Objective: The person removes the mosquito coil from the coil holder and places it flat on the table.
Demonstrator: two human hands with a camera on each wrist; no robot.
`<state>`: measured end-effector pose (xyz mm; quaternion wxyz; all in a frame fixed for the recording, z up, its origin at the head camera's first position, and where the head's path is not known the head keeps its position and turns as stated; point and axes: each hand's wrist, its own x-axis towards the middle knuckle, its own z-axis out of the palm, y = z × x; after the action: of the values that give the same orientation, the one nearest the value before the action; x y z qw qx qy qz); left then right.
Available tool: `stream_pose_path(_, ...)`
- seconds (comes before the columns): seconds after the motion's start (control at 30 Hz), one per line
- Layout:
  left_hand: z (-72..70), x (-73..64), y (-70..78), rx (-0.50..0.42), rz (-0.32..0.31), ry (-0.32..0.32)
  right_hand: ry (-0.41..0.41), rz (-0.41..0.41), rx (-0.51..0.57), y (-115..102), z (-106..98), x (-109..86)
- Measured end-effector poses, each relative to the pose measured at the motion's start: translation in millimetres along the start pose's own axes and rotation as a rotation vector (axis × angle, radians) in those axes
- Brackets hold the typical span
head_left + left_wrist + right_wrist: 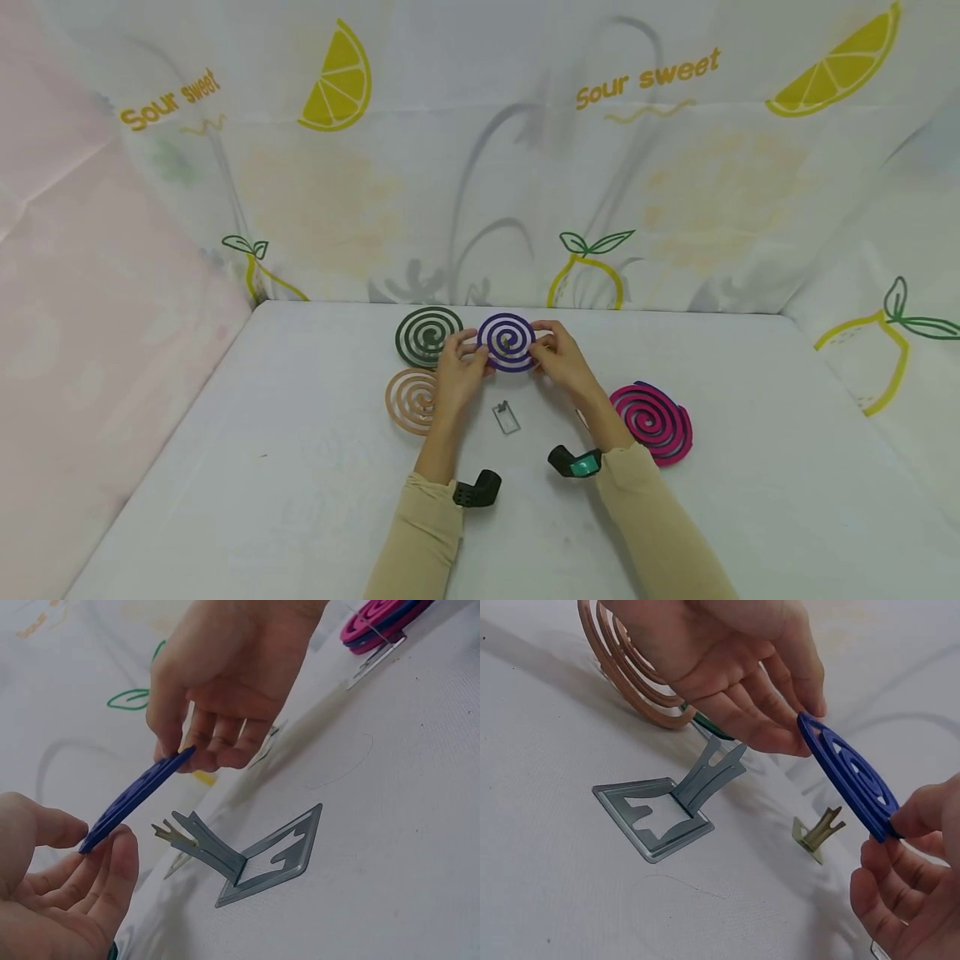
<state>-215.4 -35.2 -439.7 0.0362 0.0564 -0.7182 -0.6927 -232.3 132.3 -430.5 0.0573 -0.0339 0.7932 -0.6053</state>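
Note:
Both hands hold a blue-purple mosquito coil (507,339) by opposite edges, tilted above the table. My left hand (459,375) pinches its left edge between thumb and fingers. On the opposite edge, my right hand (564,362) does the same. Just below and nearer lies a grey metal coil stand (506,419); the left wrist view shows its forked prong (214,844) bent upward from the rectangular base. Behind the coil, the right wrist view shows a brass-coloured stand (823,831), its fork also raised and apart from the coil.
A green coil (430,337) stands out at the back left, with a tan coil (401,404) nearer, partly hidden by the left arm. Right of the right arm lies a stack of pink and dark blue coils (651,423). A metal stand (377,664) is beside it.

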Motion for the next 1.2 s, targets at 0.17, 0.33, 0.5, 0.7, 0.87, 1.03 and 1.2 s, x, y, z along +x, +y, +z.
stream_pose_path(0.17,-0.7,6.3,-10.4,0.038,-0.003,-0.021,0.002,-0.015,-0.025,-10.5,-0.9,-10.8)
stream_pose_path(0.33,-1.5,6.8,-10.0,0.004,-0.019,-0.060,0.004,-0.027,-0.032,-5.4,-2.2,-8.6)
stream_pose_path(0.5,-2.0,7.2,-8.2,0.030,-0.030,-0.078,0.009,-0.039,-0.013,13.3,-5.5,1.1)
stream_pose_path(0.7,-2.0,6.3,-7.6,0.102,-0.009,-0.090,0.021,-0.047,-0.026,24.7,-8.4,1.9)
stream_pose_path(0.87,-1.0,6.4,-9.9,0.146,0.026,-0.107,0.018,-0.035,-0.031,24.6,-10.7,-2.5)
stream_pose_path(1.03,-0.3,6.1,-10.7,0.155,0.050,-0.141,0.012,-0.035,-0.037,22.3,-13.0,-7.2)
stream_pose_path(1.2,-0.5,4.1,-8.6,0.169,0.085,-0.186,0.022,-0.050,-0.029,23.0,-15.5,-9.5)
